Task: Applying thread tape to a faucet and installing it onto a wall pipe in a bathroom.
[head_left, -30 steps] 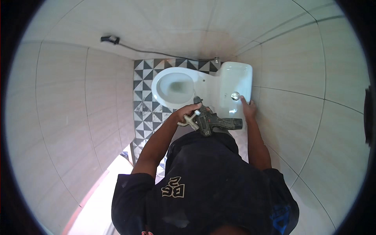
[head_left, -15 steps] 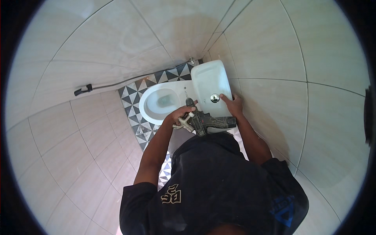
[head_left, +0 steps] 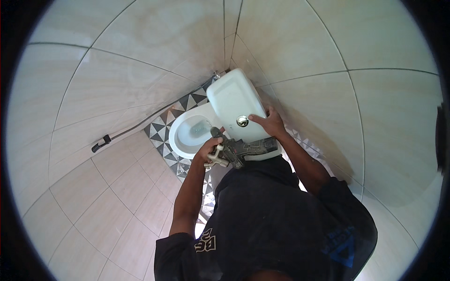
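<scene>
My left hand (head_left: 208, 149) is closed around the front part of a dark, worn cordless drill (head_left: 241, 149), with a fingertip showing on its far side. A pale metal tap (head_left: 217, 158) lies against that hand and the drill; whether the fingers also hold it is hidden. The drill's battery end lies over the near end of the white toilet tank (head_left: 234, 93). My right hand (head_left: 272, 124) grips the tank's right edge, thumb on top beside the round chrome flush button (head_left: 242, 121), other fingers partly hidden over the side. Left of the tank is the toilet bowl (head_left: 174, 136).
Tiled walls (head_left: 300, 103) meet in a corner behind the tank. A dark hose runs along the left wall to a black spray head (head_left: 101, 143). A small metal valve (head_left: 216, 74) sits near the corner. Black-and-white patterned floor (head_left: 159, 131) surrounds the bowl.
The view has turned and shifted, so the tank and bowl appear rotated. The drill's front now points lower beside the tank. Both hands keep about the same holds.
</scene>
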The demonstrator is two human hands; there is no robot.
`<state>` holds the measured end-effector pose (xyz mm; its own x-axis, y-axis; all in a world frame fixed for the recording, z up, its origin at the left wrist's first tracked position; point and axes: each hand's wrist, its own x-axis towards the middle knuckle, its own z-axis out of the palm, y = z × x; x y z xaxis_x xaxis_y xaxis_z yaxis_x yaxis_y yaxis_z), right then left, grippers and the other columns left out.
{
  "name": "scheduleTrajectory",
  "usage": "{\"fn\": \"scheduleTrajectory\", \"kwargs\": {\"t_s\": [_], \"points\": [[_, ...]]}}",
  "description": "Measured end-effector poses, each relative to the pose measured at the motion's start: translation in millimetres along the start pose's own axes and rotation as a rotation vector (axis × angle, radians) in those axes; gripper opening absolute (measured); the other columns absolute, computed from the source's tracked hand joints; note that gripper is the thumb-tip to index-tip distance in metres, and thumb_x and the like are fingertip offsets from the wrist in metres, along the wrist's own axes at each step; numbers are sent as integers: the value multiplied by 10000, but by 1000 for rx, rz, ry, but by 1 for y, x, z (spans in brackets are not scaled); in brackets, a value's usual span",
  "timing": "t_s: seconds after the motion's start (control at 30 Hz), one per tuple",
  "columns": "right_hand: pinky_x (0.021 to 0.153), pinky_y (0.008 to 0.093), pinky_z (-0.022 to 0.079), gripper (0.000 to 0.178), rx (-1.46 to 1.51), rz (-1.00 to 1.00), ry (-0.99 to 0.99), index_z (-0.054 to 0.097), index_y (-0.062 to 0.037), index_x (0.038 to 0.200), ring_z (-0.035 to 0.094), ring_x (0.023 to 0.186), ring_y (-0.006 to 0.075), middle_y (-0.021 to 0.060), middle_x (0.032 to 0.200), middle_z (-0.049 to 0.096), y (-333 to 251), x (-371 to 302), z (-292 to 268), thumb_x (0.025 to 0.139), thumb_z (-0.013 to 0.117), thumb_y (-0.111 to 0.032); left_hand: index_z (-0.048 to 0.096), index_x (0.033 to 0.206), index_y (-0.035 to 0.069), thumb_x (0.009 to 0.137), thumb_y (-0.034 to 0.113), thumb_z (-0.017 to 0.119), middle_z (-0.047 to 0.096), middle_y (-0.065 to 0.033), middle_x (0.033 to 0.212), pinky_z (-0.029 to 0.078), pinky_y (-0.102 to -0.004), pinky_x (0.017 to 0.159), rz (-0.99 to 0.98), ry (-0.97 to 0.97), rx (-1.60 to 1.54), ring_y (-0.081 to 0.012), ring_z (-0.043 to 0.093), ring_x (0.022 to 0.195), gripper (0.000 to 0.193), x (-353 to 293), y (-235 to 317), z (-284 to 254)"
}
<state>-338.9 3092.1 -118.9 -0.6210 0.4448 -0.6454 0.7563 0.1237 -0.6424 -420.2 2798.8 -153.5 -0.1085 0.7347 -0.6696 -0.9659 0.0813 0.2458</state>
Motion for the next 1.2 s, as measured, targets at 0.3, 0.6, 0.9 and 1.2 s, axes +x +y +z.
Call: {"fn": "scheduleTrajectory", "kwargs": {"t_s": [0.3, 0.6, 0.9, 1.2], "points": [[857, 399, 512, 807, 65, -240, -145, 513, -6, 1225, 659, 964, 300, 211, 1047, 655, -32, -68, 53, 695, 880, -491, 213, 1588, 112, 831, 295, 737, 644, -193, 1216, 595, -443, 883, 73, -11, -167, -295, 693, 1051, 939, -102, -34, -24], [887, 450, 505, 803, -52, -347, -273, 507, -12, 1231, 659, 1024, 391, 281, 1077, 656, -28, -104, 104, 729, 826, -551, 254, 1578, 172, 840, 292, 747, 690, -155, 1096, 623, -353, 645, 85, 20, -183, -248, 727, 824, 895, -158, -104, -66], [933, 444, 464, 800, -88, -424, -145, 535, 19, 1208, 596, 1064, 361, 239, 1135, 598, 4, -114, 119, 730, 818, -557, 172, 1599, 163, 836, 331, 746, 707, -128, 994, 589, -315, 566, 123, 105, -60, -213, 716, 740, 970, -163, -116, -60], [977, 462, 459, 773, -99, -350, 91, 591, 49, 1195, 563, 1140, 384, 250, 1185, 574, 11, -118, 106, 769, 770, -571, 191, 1595, 109, 831, 390, 746, 691, -89, 951, 562, -309, 541, 66, 55, 131, -177, 677, 683, 985, -150, -88, -57]]}}
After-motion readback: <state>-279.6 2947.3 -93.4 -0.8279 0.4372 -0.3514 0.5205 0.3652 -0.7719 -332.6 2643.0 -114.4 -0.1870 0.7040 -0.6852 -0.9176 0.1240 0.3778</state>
